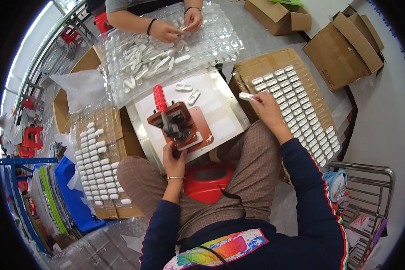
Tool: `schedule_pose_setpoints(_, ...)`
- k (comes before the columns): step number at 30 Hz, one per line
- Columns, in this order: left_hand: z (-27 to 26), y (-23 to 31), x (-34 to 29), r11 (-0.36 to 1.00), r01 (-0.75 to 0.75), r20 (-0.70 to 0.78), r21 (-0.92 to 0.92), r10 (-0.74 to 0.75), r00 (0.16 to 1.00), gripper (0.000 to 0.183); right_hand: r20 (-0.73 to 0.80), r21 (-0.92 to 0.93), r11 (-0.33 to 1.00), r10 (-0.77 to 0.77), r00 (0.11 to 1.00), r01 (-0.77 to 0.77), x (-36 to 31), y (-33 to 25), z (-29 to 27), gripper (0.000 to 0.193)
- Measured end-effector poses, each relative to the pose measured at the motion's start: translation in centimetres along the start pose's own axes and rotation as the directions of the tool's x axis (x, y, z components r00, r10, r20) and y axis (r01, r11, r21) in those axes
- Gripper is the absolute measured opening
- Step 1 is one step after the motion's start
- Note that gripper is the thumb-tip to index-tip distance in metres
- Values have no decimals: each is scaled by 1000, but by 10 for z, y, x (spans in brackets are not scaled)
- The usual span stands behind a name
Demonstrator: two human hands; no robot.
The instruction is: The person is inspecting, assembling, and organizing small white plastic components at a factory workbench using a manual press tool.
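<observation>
A small hand press with a red ribbed handle [159, 98] and a red-brown base [201, 121] stands on the white-topped board in front of me. A white oval plastic piece [193, 141] lies at its near edge under the press head. My left hand [174, 161] is beside that near edge, thumb and index finger apart, with nothing visible between them. Out to the right, my right hand [269, 108] pinches another white oval piece [246, 96] by one end, above the edge of the carton. Two white oval pieces [194, 96] lie behind the press.
On the right, a carton [252, 67] bears rows of white oval pieces; a clear tray on the left holds more rows [96, 171]. Across from me, another person's hands [177, 28] work over a clear plastic tray [225, 33] heaped with white pieces. A metal rack [369, 168] stands at right.
</observation>
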State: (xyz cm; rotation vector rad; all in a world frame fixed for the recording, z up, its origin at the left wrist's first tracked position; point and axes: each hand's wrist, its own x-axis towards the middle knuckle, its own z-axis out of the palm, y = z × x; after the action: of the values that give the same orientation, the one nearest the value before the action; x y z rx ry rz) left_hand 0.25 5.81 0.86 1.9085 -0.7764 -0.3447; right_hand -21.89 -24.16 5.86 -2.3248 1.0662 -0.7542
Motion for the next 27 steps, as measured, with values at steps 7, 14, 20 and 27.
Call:
schedule_pose_setpoints(7, 11, -1, 0, 1000, -8, -12, 7, 8, 1000, 37, -125, 129, 902, 426, 896, -411, 14, 115, -29, 25)
schedule_pose_setpoints(14, 7, 0, -3, 990, 44, 73, -133, -34, 997, 49, -321, 168, 795, 603, 730, -583, -8, 189, -59, 29)
schedule_pose_setpoints(20, 6, -21, -7, 990, 105, 47, -97, -101, 994, 45, -553, 183, 774, 591, 588, -606, -80, 259, -123, 25)
schedule_pose_setpoints(27, 3, -26, -5, 997, 77, 48, 1, -77, 996, 48, -630, -127, 650, 530, 567, -749, -182, 274, -188, 22)
